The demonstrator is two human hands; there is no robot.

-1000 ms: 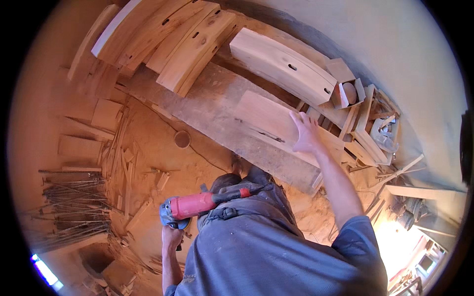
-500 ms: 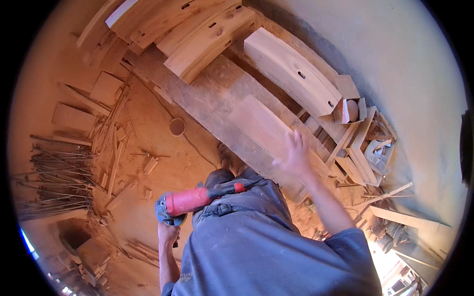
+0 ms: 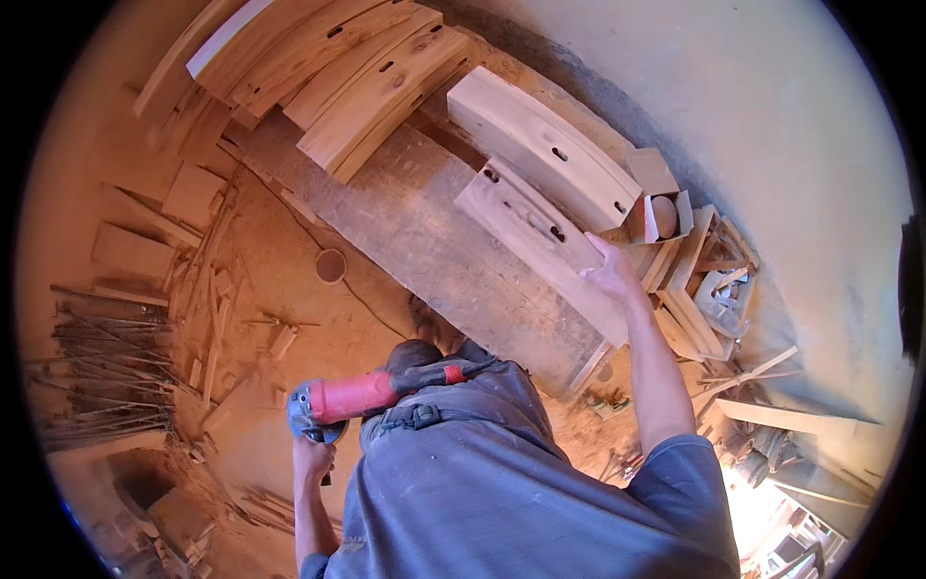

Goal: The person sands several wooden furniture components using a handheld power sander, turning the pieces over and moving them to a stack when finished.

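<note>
My left hand (image 3: 313, 457) is closed around the side handle of a red angle grinder (image 3: 355, 397), held near my waist at the left. Its blue-grey head points left, and its black rear end lies against my body. On the workbench (image 3: 386, 217), my right hand (image 3: 613, 274) grips the near right part of a pale wooden board (image 3: 521, 227). Dark slots show in the board's upturned face. Beside it, toward the wall, lies a thicker wooden beam (image 3: 540, 145) with similar slots.
More slotted timbers (image 3: 376, 101) lie at the bench's far left end. An open cardboard box (image 3: 666, 214) and a wooden crate (image 3: 714, 289) stand at the right. A power cord (image 3: 371, 304) crosses the dusty floor near a round container (image 3: 331, 265). Metal clamps (image 3: 106, 367) are stacked at left.
My right hand, spread over the board before, now grips it. The board has been turned, so slots show where a plain face was. The grinder stays in my left hand.
</note>
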